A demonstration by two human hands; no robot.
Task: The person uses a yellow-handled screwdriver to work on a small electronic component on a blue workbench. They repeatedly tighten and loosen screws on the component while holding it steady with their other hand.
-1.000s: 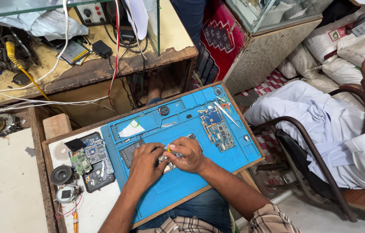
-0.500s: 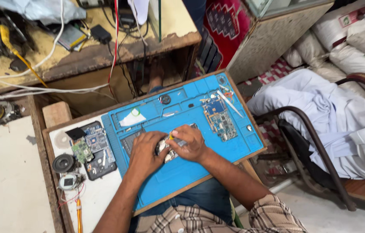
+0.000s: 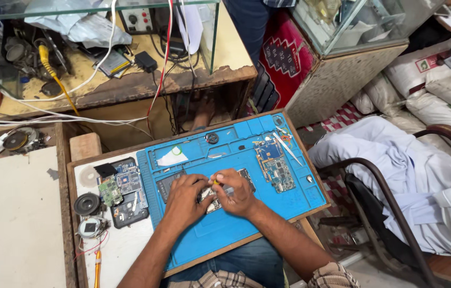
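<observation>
On a blue repair mat [image 3: 268, 208] lying on a wooden board, both my hands meet over a small opened phone [image 3: 212, 198]. My left hand [image 3: 185, 196] presses down on the phone's left side and holds it steady. My right hand [image 3: 236, 191] pinches a thin yellow-handled tool [image 3: 214, 182], its tip down at the phone. The phone is mostly hidden under my fingers. A blue circuit board [image 3: 274, 165] and tweezers [image 3: 288, 148] lie on the mat to the right of my hands.
Left of the mat lie a green circuit board [image 3: 110, 191], a dark phone part [image 3: 129, 205], and round speakers [image 3: 87, 204]. A cluttered bench with wires [image 3: 103, 80] stands beyond. A seated person in white [image 3: 412, 170] is at the right, beside a glass counter [image 3: 343, 32].
The view shifted slightly. My hands stay together on the phone at the mat's middle, with the tool still at it.
</observation>
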